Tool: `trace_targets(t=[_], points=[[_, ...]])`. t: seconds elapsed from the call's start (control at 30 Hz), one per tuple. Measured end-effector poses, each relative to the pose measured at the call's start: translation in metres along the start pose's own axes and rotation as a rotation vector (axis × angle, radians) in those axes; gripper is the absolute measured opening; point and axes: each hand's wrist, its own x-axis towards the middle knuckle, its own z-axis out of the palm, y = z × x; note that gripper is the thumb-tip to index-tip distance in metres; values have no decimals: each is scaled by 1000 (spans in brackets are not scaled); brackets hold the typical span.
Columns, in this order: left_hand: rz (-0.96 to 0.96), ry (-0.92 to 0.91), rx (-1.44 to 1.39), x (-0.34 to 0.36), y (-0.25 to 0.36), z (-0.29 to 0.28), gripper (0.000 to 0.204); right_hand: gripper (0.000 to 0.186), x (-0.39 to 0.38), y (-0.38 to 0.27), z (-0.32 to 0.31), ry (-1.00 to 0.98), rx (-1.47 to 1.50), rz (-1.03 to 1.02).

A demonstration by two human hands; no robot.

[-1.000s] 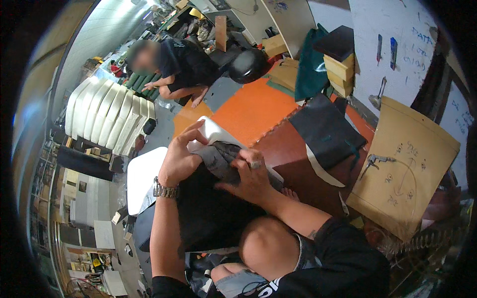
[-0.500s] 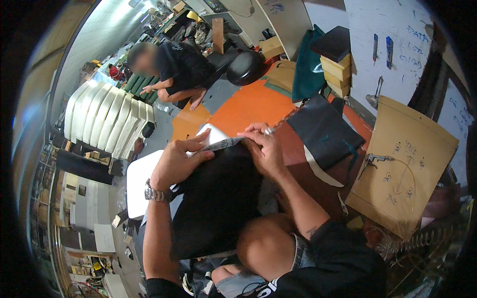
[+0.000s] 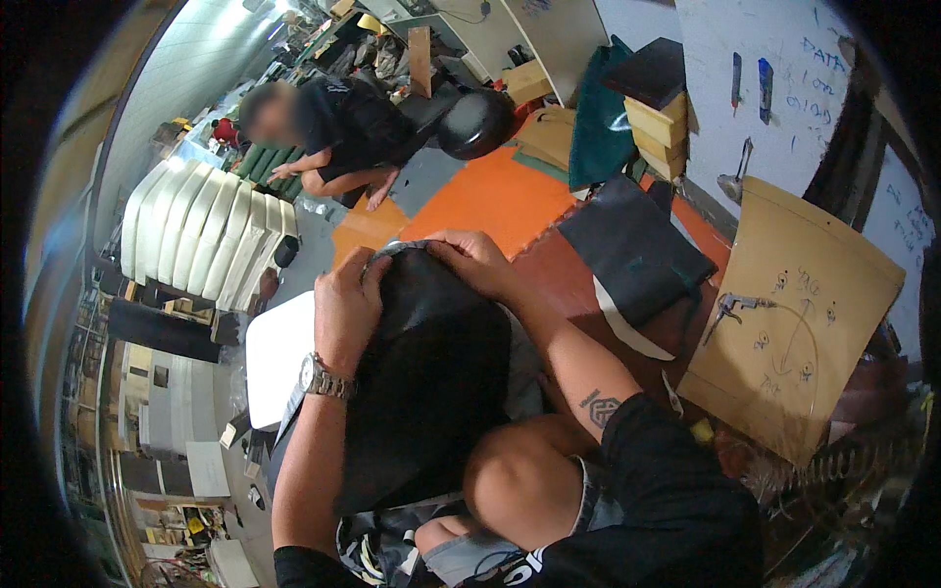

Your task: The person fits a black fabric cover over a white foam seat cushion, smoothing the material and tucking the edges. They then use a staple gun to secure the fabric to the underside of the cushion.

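A black leather-like cover [image 3: 436,363] with a greyish edge drapes over my lap. My left hand [image 3: 348,304] pinches the upper left of its far edge between thumb and fingers. Along the same edge, farther right, my right hand [image 3: 475,263] grips the cover with bent fingers. Some of the right fingertips are hidden behind the material. Just left of my left hand lies a smooth white pad [image 3: 279,358], partly covered by my arm and the black cover.
Another person [image 3: 343,127] squats ahead, beside stacked white cushions [image 3: 201,230]. Orange sheet material [image 3: 495,206] covers the floor ahead. To the right are a dark folded piece [image 3: 637,255], a brown cardboard pattern [image 3: 784,333] with an air blow gun [image 3: 737,302] on it, and yellow blocks [image 3: 657,127].
The patterned greyish edge strip between my hands has turned over, and black material faces up there. Both hands have shifted slightly, the right one leftward and farther away.
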Motion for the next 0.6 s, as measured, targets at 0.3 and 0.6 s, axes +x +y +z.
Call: trace_targets(t=[0.3, 0.6], points=[[-134, -16, 43, 23, -24, 13, 29, 35, 23, 19, 13, 46, 35, 121], [-415, -390, -156, 43, -51, 23, 36, 41, 38, 24, 13, -92, 14, 355]])
